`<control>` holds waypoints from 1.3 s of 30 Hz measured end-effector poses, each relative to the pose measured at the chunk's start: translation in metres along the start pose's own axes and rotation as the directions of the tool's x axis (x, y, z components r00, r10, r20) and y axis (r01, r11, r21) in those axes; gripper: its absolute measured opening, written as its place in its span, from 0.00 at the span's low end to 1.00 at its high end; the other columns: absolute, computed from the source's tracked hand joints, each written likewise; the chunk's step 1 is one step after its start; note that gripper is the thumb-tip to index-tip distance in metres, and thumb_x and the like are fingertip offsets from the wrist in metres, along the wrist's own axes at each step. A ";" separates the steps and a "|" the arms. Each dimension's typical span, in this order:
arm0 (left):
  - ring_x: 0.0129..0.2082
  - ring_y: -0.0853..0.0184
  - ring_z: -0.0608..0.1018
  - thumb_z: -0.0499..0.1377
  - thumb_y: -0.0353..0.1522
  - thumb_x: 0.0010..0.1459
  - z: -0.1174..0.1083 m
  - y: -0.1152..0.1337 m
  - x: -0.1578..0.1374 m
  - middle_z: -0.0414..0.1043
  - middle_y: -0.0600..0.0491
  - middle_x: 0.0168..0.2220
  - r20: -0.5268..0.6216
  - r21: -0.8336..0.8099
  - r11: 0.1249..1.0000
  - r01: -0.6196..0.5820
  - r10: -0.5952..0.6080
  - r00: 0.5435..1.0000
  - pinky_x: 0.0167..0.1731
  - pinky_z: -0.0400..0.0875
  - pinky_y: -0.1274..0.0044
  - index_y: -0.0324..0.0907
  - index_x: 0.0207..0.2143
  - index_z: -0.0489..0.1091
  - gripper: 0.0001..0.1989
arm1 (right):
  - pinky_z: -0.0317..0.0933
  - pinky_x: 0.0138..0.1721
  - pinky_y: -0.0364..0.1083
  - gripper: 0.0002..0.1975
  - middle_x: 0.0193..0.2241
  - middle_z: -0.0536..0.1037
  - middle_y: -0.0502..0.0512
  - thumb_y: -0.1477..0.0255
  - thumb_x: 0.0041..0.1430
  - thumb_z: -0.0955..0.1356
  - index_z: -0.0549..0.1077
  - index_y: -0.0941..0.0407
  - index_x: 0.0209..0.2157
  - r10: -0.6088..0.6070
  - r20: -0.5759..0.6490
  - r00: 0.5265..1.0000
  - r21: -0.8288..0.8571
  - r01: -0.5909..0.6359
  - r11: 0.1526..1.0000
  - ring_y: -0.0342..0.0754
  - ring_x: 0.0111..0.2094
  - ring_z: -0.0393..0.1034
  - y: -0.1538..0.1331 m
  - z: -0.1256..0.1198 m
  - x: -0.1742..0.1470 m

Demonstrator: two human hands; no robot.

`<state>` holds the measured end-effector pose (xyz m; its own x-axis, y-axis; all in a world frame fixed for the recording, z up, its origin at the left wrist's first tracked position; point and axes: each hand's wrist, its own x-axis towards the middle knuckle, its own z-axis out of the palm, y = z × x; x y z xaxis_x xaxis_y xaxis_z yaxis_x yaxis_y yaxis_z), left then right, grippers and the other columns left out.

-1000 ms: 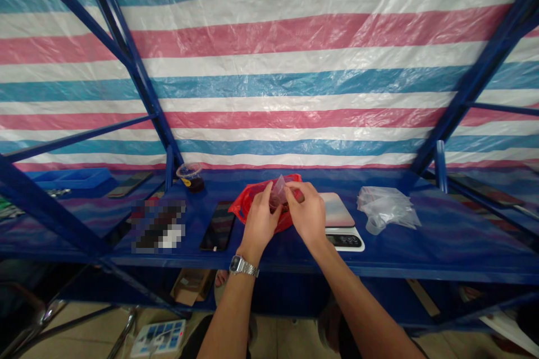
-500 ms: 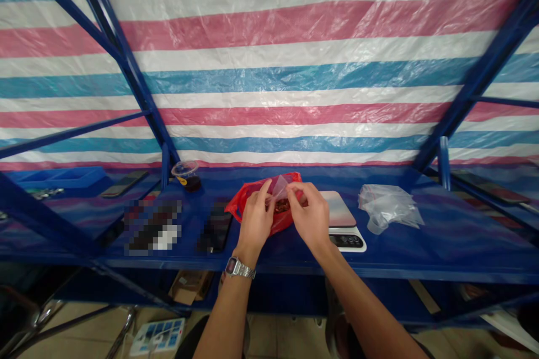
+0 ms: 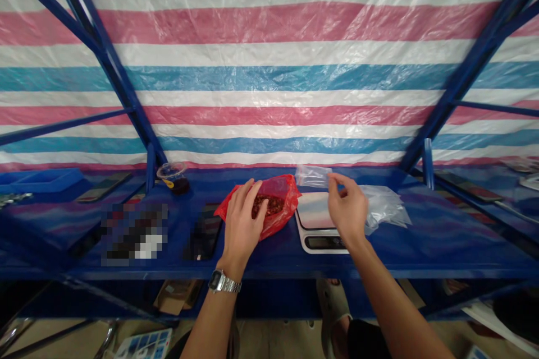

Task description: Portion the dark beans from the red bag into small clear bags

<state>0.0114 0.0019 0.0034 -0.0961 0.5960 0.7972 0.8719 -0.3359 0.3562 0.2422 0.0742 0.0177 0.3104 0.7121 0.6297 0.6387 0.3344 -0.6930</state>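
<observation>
My left hand point(image 3: 245, 219) is over the left side of a red plastic bag point(image 3: 281, 224), its fingers spread and apart. Small dark reddish-brown pieces point(image 3: 269, 206) show in the bag's mouth; I cannot tell what they are. Pinched in my right hand point(image 3: 347, 205) is the corner of a small clear plastic bag point(image 3: 312, 175), which hangs out to the left above the back of a digital scale point(image 3: 315, 212). Below that hand, the scale's right part is hidden. A pile of clear plastic bags point(image 3: 387, 207) lies just to its right.
On the blue shelf point(image 3: 269, 261) a black phone-like slab point(image 3: 204, 233) lies left of the red bag. Behind it stands a clear cup point(image 3: 179, 179) with dark liquid. Blue metal posts point(image 3: 126, 90) rise on both sides, before a striped plastic sheet point(image 3: 269, 78).
My right hand has moved right from the red bag to above the scale, carrying the small clear bag. My left hand has let go of the clear bag and spread over the red bag.
</observation>
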 end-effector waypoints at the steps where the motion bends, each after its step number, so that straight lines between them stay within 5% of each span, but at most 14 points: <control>1: 0.62 0.56 0.72 0.58 0.33 0.68 -0.002 -0.001 0.000 0.71 0.45 0.61 -0.026 0.011 1.000 0.005 -0.005 1.000 0.63 0.67 0.61 0.46 0.63 0.65 0.22 | 0.62 0.36 0.50 0.18 0.38 0.82 0.59 0.62 0.65 0.64 0.81 0.54 0.46 0.042 -0.019 0.999 -0.078 -0.043 0.996 0.51 0.29 0.69 0.013 -0.007 0.007; 4: 0.60 0.56 0.73 0.57 0.30 0.68 -0.006 -0.003 0.000 0.73 0.44 0.58 -0.092 0.037 0.999 0.005 -0.002 0.996 0.61 0.69 0.62 0.43 0.61 0.67 0.19 | 0.61 0.38 0.52 0.19 0.41 0.81 0.62 0.64 0.64 0.63 0.81 0.55 0.47 0.128 -0.003 0.992 -0.297 -0.123 0.947 0.56 0.34 0.72 0.049 -0.024 0.022; 7: 0.57 0.57 0.74 0.56 0.29 0.68 -0.009 -0.004 0.000 0.74 0.43 0.55 -0.100 0.048 0.999 -0.010 0.014 0.995 0.59 0.70 0.63 0.42 0.59 0.68 0.18 | 0.62 0.39 0.53 0.18 0.43 0.79 0.65 0.65 0.63 0.64 0.81 0.55 0.47 0.146 0.147 0.978 -0.435 -0.069 0.898 0.58 0.37 0.73 0.070 -0.034 0.023; 10: 0.56 0.58 0.74 0.55 0.28 0.68 -0.011 -0.005 -0.001 0.74 0.44 0.54 -0.078 0.052 0.999 -0.009 0.013 0.997 0.59 0.70 0.64 0.42 0.58 0.68 0.18 | 0.63 0.43 0.55 0.19 0.44 0.77 0.67 0.66 0.63 0.63 0.80 0.55 0.49 0.074 0.149 0.986 -0.473 0.005 0.881 0.60 0.42 0.72 0.073 -0.036 0.019; 16: 0.54 0.59 0.76 0.54 0.27 0.68 -0.010 -0.010 -0.004 0.75 0.45 0.52 -0.033 0.043 0.999 0.000 0.001 0.999 0.58 0.71 0.65 0.42 0.55 0.71 0.15 | 0.64 0.47 0.55 0.16 0.38 0.78 0.63 0.67 0.63 0.63 0.81 0.55 0.43 -0.102 0.163 0.981 -0.305 0.148 0.941 0.58 0.42 0.71 0.062 -0.021 0.011; 21: 0.45 0.60 0.80 0.55 0.27 0.68 -0.003 -0.008 -0.008 0.80 0.50 0.45 0.158 0.040 0.999 -0.020 0.014 0.987 0.51 0.73 0.66 0.45 0.48 0.74 0.11 | 0.64 0.49 0.54 0.14 0.37 0.80 0.61 0.67 0.65 0.63 0.81 0.55 0.41 -0.228 0.195 0.954 -0.122 0.254 0.959 0.57 0.42 0.72 0.037 -0.004 -0.004; 26: 0.51 0.60 0.79 0.55 0.28 0.67 0.004 0.003 -0.006 0.79 0.49 0.50 0.213 0.008 1.000 -0.016 0.014 0.977 0.53 0.72 0.65 0.45 0.49 0.74 0.12 | 0.62 0.50 0.53 0.14 0.39 0.81 0.57 0.67 0.68 0.63 0.80 0.53 0.44 -0.374 0.230 0.898 -0.027 0.390 0.920 0.55 0.42 0.72 0.002 -0.001 -0.010; 32: 0.49 0.61 0.78 0.54 0.26 0.67 -0.002 0.004 -0.003 0.78 0.49 0.47 0.106 -0.030 0.999 -0.012 0.015 0.994 0.52 0.72 0.67 0.45 0.46 0.74 0.11 | 0.62 0.41 0.52 0.17 0.34 0.81 0.61 0.67 0.63 0.63 0.83 0.57 0.40 -0.155 0.018 0.988 -0.214 0.155 0.964 0.54 0.33 0.69 0.029 -0.021 0.017; 39: 0.43 0.62 0.79 0.54 0.24 0.66 -0.014 0.003 -0.008 0.79 0.50 0.42 0.046 -0.009 0.995 -0.100 0.100 0.994 0.48 0.72 0.69 0.45 0.44 0.75 0.12 | 0.61 0.38 0.52 0.17 0.33 0.79 0.61 0.67 0.59 0.64 0.83 0.56 0.40 -0.049 -0.005 0.999 -0.280 0.046 0.959 0.54 0.30 0.68 0.059 -0.049 0.029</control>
<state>0.0086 -0.0141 0.0045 0.0142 0.5924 0.8055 0.8728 -0.4004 0.2790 0.3238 0.0844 0.0126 0.2821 0.6921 0.6644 0.8239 0.1801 -0.5374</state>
